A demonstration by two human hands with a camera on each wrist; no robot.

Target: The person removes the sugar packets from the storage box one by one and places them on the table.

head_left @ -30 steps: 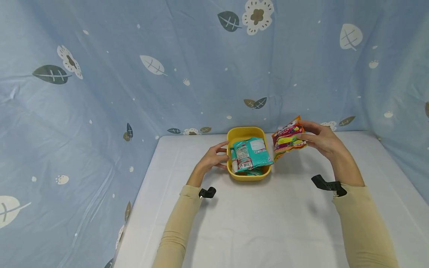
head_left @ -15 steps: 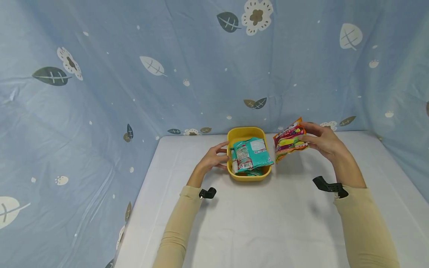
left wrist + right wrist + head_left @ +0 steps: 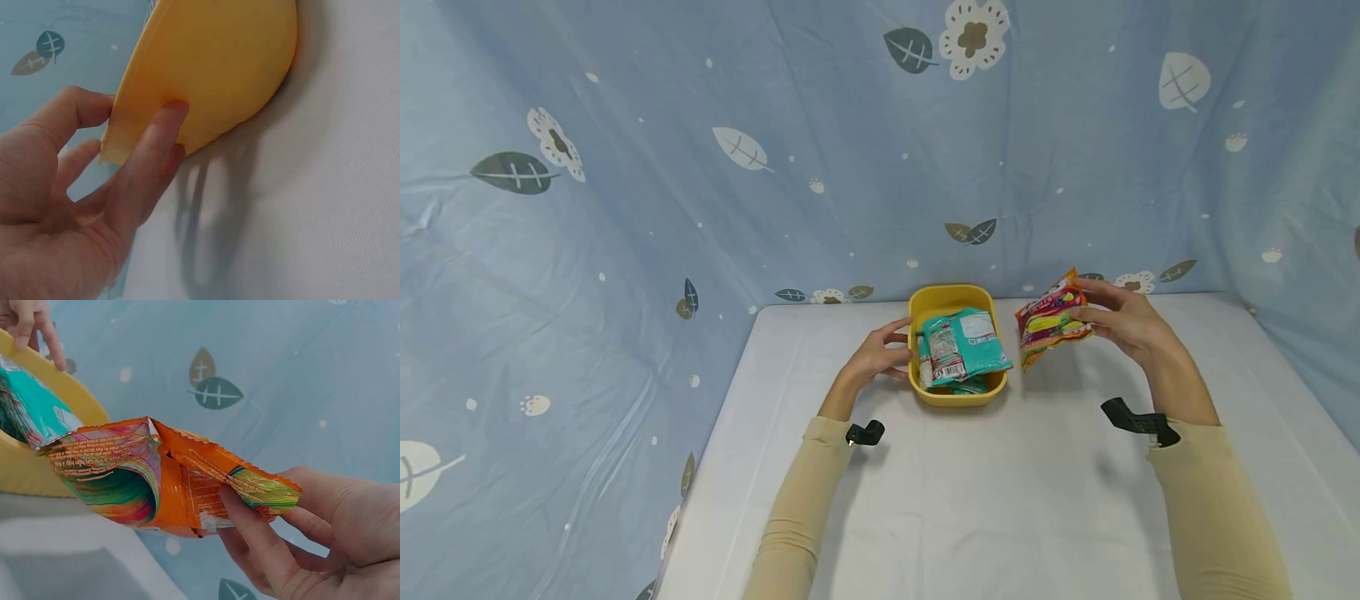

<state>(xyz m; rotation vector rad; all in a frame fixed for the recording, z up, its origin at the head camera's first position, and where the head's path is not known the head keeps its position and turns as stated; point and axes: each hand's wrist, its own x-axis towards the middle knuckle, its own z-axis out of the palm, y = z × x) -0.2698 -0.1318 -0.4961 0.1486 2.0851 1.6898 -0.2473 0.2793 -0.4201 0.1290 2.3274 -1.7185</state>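
In the head view my right hand [image 3: 1126, 323] pinches an orange and pink candy bag [image 3: 1051, 318] by its right end. The bag is held tilted above the table, just right of a yellow plastic bin [image 3: 955, 400]. In the right wrist view the thumb and fingers press the bag's orange back [image 3: 172, 494] from both sides. My left hand [image 3: 874, 354] rests spread fingers against the bin's left side. The left wrist view shows those fingers [image 3: 147, 150] on the bin's outer wall [image 3: 219, 62]. Inside the bin lie turquoise snack packets [image 3: 970, 346], the top one overhanging the right rim.
A white-covered table [image 3: 985, 508] lies under the bin. Behind it and along the left hangs a blue curtain [image 3: 835, 100] with leaf and flower prints. Black wrist camera mounts [image 3: 1138, 417] sit on both sleeves.
My right hand has moved slightly right and down with the candy bag, so the gap between the bag and the bin is wider. The left hand and bin have stayed in place.
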